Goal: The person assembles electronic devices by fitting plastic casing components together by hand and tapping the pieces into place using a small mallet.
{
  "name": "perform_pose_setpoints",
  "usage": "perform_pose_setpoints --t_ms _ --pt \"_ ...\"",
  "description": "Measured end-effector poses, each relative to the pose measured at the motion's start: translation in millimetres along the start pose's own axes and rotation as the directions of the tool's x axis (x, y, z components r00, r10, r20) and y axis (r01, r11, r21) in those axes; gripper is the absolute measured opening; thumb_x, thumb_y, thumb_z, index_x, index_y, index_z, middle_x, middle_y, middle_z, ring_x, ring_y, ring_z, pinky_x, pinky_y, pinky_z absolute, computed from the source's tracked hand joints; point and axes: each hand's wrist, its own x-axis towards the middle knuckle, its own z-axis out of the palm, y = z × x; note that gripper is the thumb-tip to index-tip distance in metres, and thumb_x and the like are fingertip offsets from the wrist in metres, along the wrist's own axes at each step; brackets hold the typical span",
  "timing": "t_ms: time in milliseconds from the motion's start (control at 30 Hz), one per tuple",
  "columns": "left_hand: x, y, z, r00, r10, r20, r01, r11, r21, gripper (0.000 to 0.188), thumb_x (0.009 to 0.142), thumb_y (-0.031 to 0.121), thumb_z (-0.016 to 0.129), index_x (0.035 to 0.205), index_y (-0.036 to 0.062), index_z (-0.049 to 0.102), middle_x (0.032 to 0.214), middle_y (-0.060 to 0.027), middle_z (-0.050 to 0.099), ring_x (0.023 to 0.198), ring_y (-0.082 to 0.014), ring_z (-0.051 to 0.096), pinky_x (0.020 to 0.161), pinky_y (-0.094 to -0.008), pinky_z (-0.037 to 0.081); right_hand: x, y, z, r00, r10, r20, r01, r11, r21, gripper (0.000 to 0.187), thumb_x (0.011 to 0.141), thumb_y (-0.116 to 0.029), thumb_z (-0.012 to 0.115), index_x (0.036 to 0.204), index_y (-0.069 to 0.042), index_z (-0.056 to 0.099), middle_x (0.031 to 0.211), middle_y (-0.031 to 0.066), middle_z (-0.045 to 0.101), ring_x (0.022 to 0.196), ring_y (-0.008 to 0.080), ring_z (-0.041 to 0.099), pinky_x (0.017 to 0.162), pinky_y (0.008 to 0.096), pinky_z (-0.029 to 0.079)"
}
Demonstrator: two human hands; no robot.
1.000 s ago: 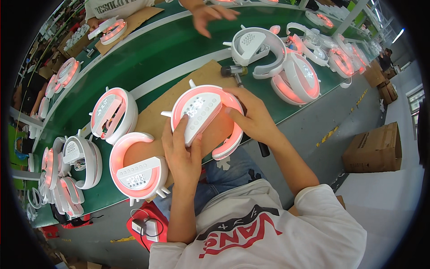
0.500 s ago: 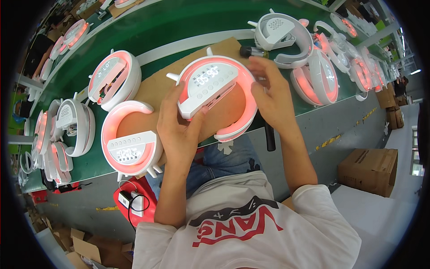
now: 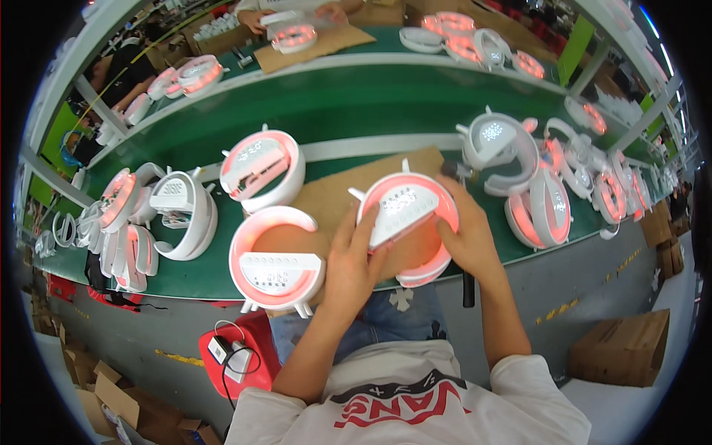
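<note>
While the left hand's (image 3: 352,263) fingers grip the lit ring lamp's (image 3: 400,216) panel, the right hand's (image 3: 471,237) close round its rim — over cardboard (image 3: 334,194) on the desk (image 3: 189,278). Two-handed handling seems the present step; any turn calls for support both sides. The shirt (image 3: 415,362) bears red lettering — the lamp's lit marks are unreadable.

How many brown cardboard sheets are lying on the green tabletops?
2: one brown cardboard sheet beneath the held round white pink-lit lamp, another on the far green tabletop; more may be hidden.
</note>
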Motion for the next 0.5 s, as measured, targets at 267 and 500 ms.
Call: perform_pose_setpoints --t_ms 267,500 --pt "-2 -2 3 1.000 -0.012 0.002 0.012 0.996 0.084 0.061 0.086 0.013 0.075 0.141 0.0031 0.051 0.143 -0.0288 0.048 0.112 -0.0444 0.062 0.085 -0.0447 0.055 -15 7 8 0.993 0.113 0.017 -0.113 0.994 -0.001 0.037 0.089 -0.014 0.063 0.125 -0.005 0.061 0.131 0.0176 0.056 0.120 0.0344 0.055 0.101 0.0400 0.043" --pt "-2 26 -24 0.975 0.193 -0.105 -0.188 0.980 0.062 0.057 0.080 0.013 0.078 0.133 0.0044 0.058 0.138 -0.0255 0.053 0.105 -0.0409 0.059 0.090 -0.0474 0.050 -18 -14 -14 0.926 0.329 0.186 -0.378 0.812 0.445 0.043 0.096 -0.014 0.063 0.137 -0.007 0.051 0.131 0.0105 0.057 0.120 0.0220 0.054 0.101 0.0375 0.043"
